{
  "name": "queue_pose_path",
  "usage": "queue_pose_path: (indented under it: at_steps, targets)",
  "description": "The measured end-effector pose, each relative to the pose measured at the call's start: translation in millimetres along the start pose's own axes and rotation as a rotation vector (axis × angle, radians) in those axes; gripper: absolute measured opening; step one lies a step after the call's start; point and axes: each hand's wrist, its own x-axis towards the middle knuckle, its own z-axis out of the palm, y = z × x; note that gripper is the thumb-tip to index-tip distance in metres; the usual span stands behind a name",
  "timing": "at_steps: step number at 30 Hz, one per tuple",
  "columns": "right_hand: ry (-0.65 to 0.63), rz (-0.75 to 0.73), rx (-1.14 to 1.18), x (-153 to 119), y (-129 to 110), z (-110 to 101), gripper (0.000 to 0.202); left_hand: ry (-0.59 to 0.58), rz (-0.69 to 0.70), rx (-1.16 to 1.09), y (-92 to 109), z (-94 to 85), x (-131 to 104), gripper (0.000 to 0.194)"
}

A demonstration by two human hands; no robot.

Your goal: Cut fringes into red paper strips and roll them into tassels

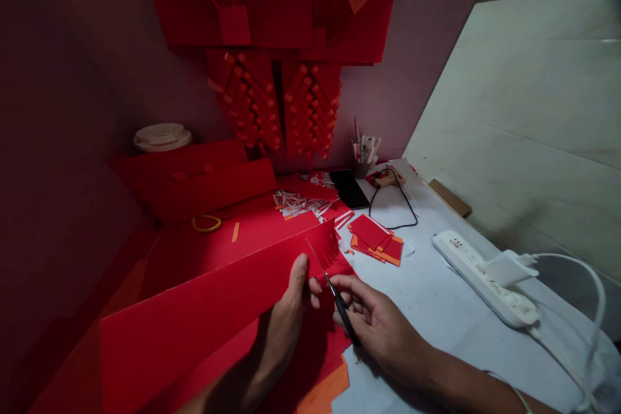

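The left hand (286, 317) pinches the long folded strip of red paper (213, 310) near its upper edge, thumb pressed on the front face, holding it upright over the white surface (436, 310). The right hand (378, 323) has its grip closed around the black handles of small thin-bladed scissors (334, 294), whose blades point up into the strip's top edge just beside a run of fine fringe cuts (330, 249). To do this well, I judge each snip should run parallel to the fringe beside it and stop at the same depth, with the left thumb close to the cut to keep the paper taut. A stack of small red and orange paper squares (376, 239) lies near, beyond the hands.
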Motion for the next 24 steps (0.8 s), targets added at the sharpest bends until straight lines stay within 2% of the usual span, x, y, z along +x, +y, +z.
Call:
queue_pose_path:
  at_steps: [16, 24]
  targets:
    - [-0.022, -0.054, 0.054, -0.7, -3.4, 1.7, 0.038, 0.049, 0.052, 0.045, 7.6, -0.7, -5.6, 0.053]
    - [-0.021, -0.037, 0.053, -0.7, -1.5, 0.2, 0.045, 0.012, 0.033, 0.016, 5.9, 0.5, -5.2, 0.056]
